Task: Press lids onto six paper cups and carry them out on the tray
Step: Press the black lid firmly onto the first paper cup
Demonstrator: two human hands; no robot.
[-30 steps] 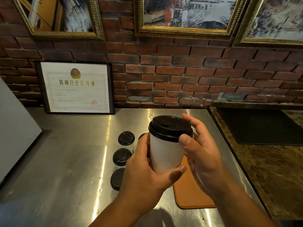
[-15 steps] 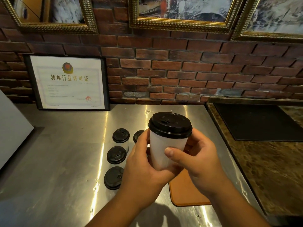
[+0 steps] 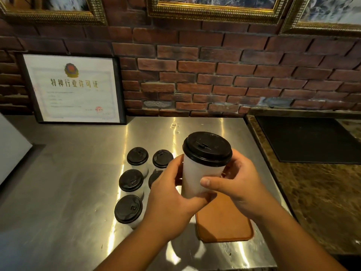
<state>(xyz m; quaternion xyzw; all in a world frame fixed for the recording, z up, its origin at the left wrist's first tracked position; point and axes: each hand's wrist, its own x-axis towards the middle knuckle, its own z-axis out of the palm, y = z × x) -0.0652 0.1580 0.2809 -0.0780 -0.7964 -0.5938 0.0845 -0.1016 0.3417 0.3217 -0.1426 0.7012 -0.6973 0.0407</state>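
A white paper cup [image 3: 197, 177] with a black lid [image 3: 207, 148] is held up above the steel counter. My left hand [image 3: 172, 196] grips its lower side from the left. My right hand [image 3: 236, 184] wraps it from the right, thumb across the front. Several more lidded cups stand on the counter to the left, among them one nearest me [image 3: 128, 209], one in the middle [image 3: 131, 180] and one farther back [image 3: 137, 156]. A brown tray [image 3: 224, 225] lies flat under and behind my hands, partly hidden.
The steel counter [image 3: 68, 192] runs to a brick wall [image 3: 214, 79]. A framed certificate [image 3: 74, 89] leans on the wall at the left. A brown stone counter with a black mat [image 3: 308, 139] is at the right. A white object [image 3: 11, 147] sits at the far left.
My right hand has come down from beside the lid and now wraps the cup's side. The cup has stayed at about the same height, and the view has shifted slightly.
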